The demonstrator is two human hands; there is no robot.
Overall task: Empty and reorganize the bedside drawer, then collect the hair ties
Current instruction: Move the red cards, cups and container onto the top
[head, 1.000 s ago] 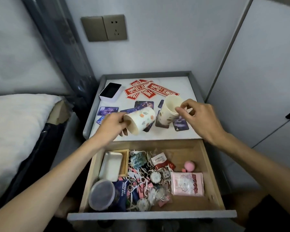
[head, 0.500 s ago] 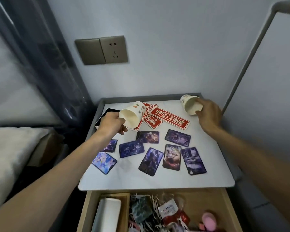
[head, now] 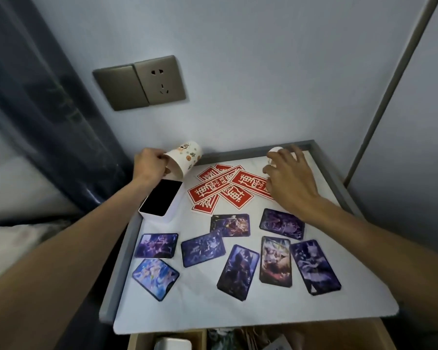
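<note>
Here, a pale blue wall (head: 263, 72) fills the far side of the scene. A dark blue curtain (head: 36, 109) hangs down the left, and a plain grey panel (head: 415, 147) stands on the right.

Below them sits the bedside table (head: 200, 299), a white top with a raised grey rim. At the very near edge, under the table top, the drawer (head: 167, 334) is pulled open. Only a strip of its wooden frame and some dim, jumbled contents show, and no hair ties can be picked out there.

Two bare arms reach in from the near side. The left hand (head: 149, 164) is at the far left corner of the table, fingers curled around the rim end of a patterned paper cup (head: 185, 157). That cup is tilted, base pointing up and to the right, and it is held in the air above the far end of a white box (head: 161, 200) with a black inside, which lies at the table's left edge.

The right hand (head: 291, 178) is at the far right corner, fingers spread over a second cup (head: 274, 150) that is mostly hidden beneath it. Whether this hand is grasping the cup or has let go cannot be told.

Eight purple picture cards (head: 238, 272) lie face up, scattered across the middle and near part of the table. Beyond them, between the two hands, a loose overlapping pile of red cards (head: 220, 190) carries white characters.

On the wall above the left hand is a bronze switch and socket plate (head: 139, 83).
</note>
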